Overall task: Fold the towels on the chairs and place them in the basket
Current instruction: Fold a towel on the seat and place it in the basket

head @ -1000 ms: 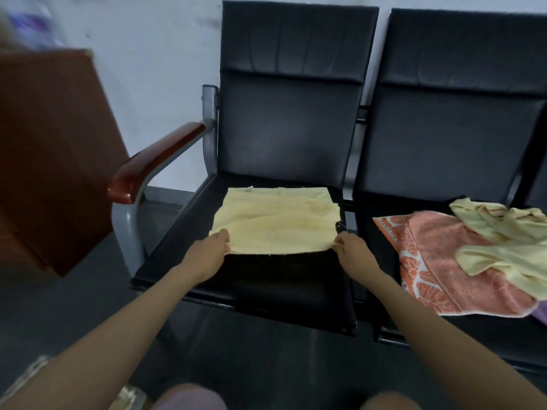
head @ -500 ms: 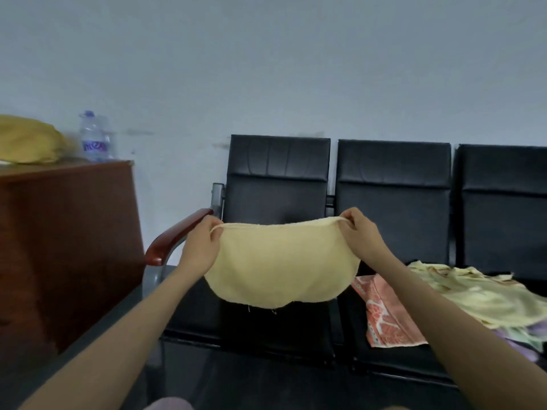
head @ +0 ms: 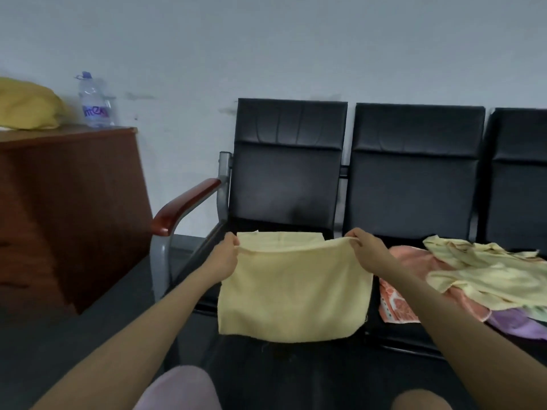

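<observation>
Over the black chair (head: 290, 184), yellow towel (head: 293, 291) held up, left hand (head: 225, 258) pinching its 10 o'clock corner, right hand (head: 367, 250) pinching its 2 o'clock corner.

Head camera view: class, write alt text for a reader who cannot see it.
A person's left hand and right hand pinch the top corners of a pale yellow cloth towel, holding it over the seat of a black padded chair. On the next seat lies a loose heap of orange, yellow and purple towels.
</observation>
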Demonstrator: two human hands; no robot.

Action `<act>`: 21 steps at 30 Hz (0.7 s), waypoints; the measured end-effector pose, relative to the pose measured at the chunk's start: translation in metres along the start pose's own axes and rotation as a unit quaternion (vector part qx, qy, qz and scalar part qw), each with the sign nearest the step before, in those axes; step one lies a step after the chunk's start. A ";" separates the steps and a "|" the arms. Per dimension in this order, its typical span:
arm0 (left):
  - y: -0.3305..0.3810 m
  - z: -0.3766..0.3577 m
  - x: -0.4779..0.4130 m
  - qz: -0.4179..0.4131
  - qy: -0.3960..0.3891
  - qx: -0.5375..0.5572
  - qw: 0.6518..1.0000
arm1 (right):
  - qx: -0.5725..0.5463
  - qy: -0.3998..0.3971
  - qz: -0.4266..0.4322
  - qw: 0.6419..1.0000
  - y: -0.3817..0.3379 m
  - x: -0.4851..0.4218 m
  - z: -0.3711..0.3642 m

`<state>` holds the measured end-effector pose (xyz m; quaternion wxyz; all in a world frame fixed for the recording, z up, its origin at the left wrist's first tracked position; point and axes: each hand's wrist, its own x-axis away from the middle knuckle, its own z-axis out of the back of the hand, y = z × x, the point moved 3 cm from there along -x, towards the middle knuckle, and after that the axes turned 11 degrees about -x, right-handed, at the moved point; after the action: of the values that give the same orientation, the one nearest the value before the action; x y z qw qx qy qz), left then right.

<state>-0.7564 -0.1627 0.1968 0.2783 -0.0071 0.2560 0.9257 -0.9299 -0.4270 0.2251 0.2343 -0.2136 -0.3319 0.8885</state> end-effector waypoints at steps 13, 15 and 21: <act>-0.010 -0.019 -0.220 0.009 0.053 0.003 0.999 | 0.010 -0.059 -0.009 0.998 0.041 -0.210 -0.045; -0.024 -0.038 -0.258 0.015 0.048 -0.012 0.999 | 0.027 -0.088 -0.010 0.996 0.055 -0.249 -0.066; -0.081 -0.129 -0.319 0.047 0.005 -0.074 0.996 | 0.062 -0.123 -0.016 0.990 0.121 -0.316 -0.152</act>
<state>-0.4612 -0.3299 0.0961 0.2323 -0.0205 0.1884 0.9540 -0.6290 -0.6099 0.1080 0.2190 -0.0826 -0.3062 0.9227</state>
